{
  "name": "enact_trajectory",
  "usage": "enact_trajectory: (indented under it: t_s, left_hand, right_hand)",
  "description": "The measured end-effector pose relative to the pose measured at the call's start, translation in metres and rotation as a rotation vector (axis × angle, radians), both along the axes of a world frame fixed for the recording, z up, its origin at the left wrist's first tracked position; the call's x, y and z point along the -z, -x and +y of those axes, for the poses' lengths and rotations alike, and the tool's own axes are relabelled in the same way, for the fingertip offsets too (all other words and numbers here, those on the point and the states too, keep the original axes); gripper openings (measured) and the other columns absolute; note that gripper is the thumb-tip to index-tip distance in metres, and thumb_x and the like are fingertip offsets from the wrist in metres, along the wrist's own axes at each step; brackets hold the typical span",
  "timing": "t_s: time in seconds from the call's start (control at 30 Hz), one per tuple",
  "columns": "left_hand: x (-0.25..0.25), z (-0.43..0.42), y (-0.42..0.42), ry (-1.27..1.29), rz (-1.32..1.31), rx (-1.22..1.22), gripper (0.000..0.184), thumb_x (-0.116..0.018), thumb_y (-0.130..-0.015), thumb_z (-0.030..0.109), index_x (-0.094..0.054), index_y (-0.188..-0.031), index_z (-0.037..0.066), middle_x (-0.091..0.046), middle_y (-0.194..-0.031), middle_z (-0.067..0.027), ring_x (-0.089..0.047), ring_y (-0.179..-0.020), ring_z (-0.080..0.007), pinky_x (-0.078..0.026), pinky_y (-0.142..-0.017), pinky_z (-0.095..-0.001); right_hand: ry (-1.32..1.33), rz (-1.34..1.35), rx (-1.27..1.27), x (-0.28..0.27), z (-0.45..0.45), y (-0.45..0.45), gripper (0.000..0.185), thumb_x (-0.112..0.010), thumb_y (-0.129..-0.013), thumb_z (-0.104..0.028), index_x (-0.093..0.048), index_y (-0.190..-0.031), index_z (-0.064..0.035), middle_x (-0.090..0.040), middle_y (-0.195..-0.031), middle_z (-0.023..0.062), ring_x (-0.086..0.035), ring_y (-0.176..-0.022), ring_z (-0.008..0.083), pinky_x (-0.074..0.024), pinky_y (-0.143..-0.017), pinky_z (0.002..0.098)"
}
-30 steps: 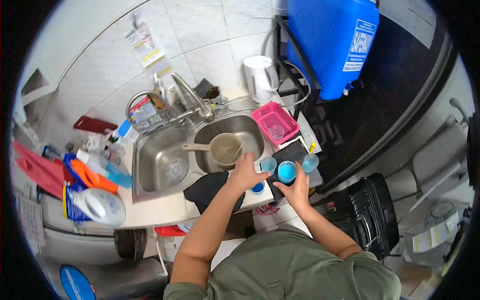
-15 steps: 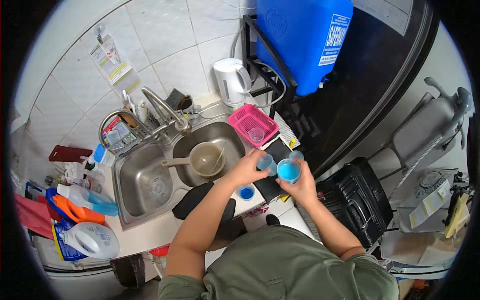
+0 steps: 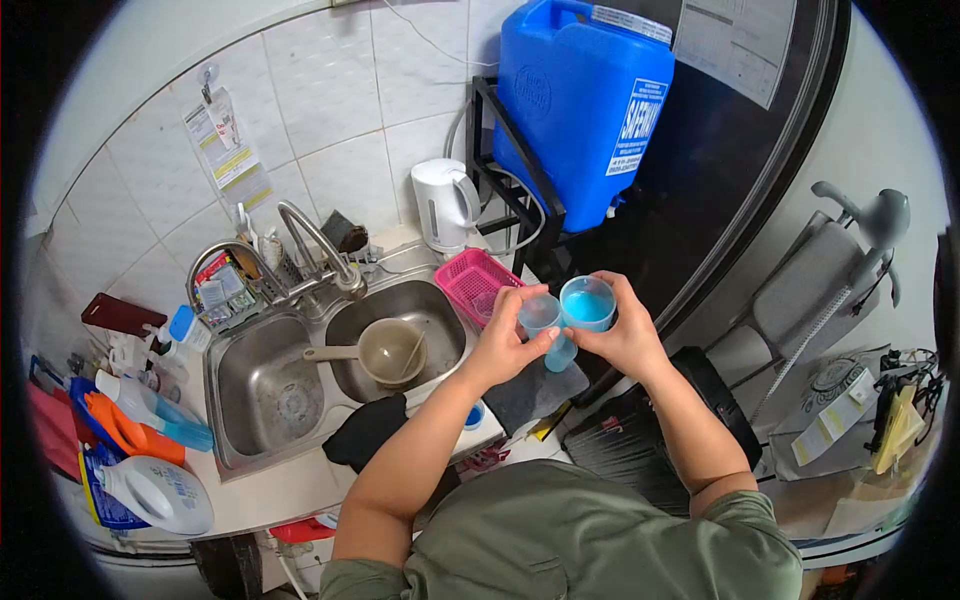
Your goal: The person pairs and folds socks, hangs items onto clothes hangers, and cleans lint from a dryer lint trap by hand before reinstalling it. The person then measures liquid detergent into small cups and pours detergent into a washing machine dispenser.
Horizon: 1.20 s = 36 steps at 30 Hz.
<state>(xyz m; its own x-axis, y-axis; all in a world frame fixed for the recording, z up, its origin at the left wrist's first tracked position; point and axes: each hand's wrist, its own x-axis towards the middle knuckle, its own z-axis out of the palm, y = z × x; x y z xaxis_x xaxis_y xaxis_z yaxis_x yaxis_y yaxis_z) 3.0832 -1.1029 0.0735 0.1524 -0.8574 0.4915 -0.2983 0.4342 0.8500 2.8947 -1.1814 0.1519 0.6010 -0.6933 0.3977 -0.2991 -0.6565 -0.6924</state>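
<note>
My left hand [image 3: 508, 338] is closed around a clear plastic cup [image 3: 540, 314], which looks empty or nearly so. Close beside it, my right hand [image 3: 622, 330] grips a clear cup of light blue liquid [image 3: 588, 302]. The two rims are side by side, touching or almost touching. Just below them shows another cup with a pale blue tint [image 3: 561, 354]; whether it stands on the dark mat [image 3: 515, 400] is hard to tell. A cup of deeper blue liquid [image 3: 474, 414] sits on the counter, partly hidden by my left forearm.
Left of my hands is a double steel sink [image 3: 262, 385] with a dipper [image 3: 385, 352] in its right basin. A pink basket [image 3: 470, 280], a white kettle [image 3: 444, 205] and a blue water container [image 3: 570, 110] stand behind. Detergent bottles [image 3: 165, 495] crowd the counter's left end.
Both hands have lifted the cups up and brought them closer together. The camera view has shifted slightly, and my left forearm now covers more of the deep blue cup.
</note>
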Motion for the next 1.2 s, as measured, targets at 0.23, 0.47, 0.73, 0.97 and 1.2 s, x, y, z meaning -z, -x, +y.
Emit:
enact_trajectory:
  t_s: [0.23, 0.47, 0.73, 0.97, 1.2]
  left_hand:
    - [0.018, -0.006, 0.008, 0.174, 0.233, -0.052, 0.079, -0.079, -0.077, 0.0, -0.028, -0.137, 0.01, -0.043, -0.121, -0.011, -0.054, -0.11, -0.0183, -0.05, -0.089, -0.0338]
    - [0.032, -0.001, 0.015, 0.144, 0.159, -0.233, 0.064, -0.078, -0.077, -0.002, -0.034, -0.124, 0.006, -0.051, -0.117, -0.0114, -0.057, -0.111, -0.0206, -0.048, -0.093, -0.0361]
    - [0.039, 0.007, 0.018, 0.217, 0.03, -0.323, 0.062, -0.078, -0.075, 0.0, -0.041, -0.125, 0.002, -0.04, -0.127, -0.0119, -0.054, -0.116, -0.0231, -0.045, -0.101, -0.0377]
    - [0.045, 0.01, 0.017, 0.236, 0.034, -0.37, 0.061, -0.077, -0.075, -0.001, -0.043, -0.125, 0.001, -0.038, -0.127, -0.0118, -0.052, -0.118, -0.0236, -0.044, -0.102, -0.038]
    - [0.05, 0.01, 0.018, 0.226, 0.087, -0.381, 0.062, -0.08, -0.073, 0.007, -0.043, -0.123, 0.001, -0.039, -0.128, -0.016, -0.05, -0.116, -0.029, -0.047, -0.096, -0.039]
  right_hand:
    - [0.137, 0.088, -0.054, -0.015, -0.007, -0.007, 0.073, -0.084, -0.066, -0.016, -0.048, -0.128, -0.0023, -0.059, -0.12, 0.0189, -0.06, -0.113, 0.0336, -0.0487, -0.094, 0.0391]
    - [0.276, 0.187, -0.133, -0.028, -0.01, -0.016, 0.071, -0.082, -0.066, -0.011, -0.048, -0.127, -0.0026, -0.059, -0.118, 0.016, -0.059, -0.113, 0.0322, -0.0484, -0.094, 0.0385]
    - [0.361, 0.288, -0.187, -0.036, -0.005, -0.027, 0.072, -0.079, -0.063, -0.011, -0.048, -0.127, -0.0026, -0.056, -0.119, 0.0173, -0.056, -0.111, 0.0387, -0.0472, -0.094, 0.0428]
    - [0.448, 0.358, -0.181, -0.041, 0.005, -0.032, 0.072, -0.078, -0.062, -0.008, -0.047, -0.128, -0.0042, -0.055, -0.118, 0.0152, -0.056, -0.106, 0.0371, -0.0485, -0.091, 0.043]
    - [0.494, 0.387, -0.169, -0.045, 0.009, -0.036, 0.068, -0.08, -0.063, -0.009, -0.05, -0.124, -0.0038, -0.056, -0.118, 0.0145, -0.057, -0.106, 0.0361, -0.0489, -0.089, 0.042]
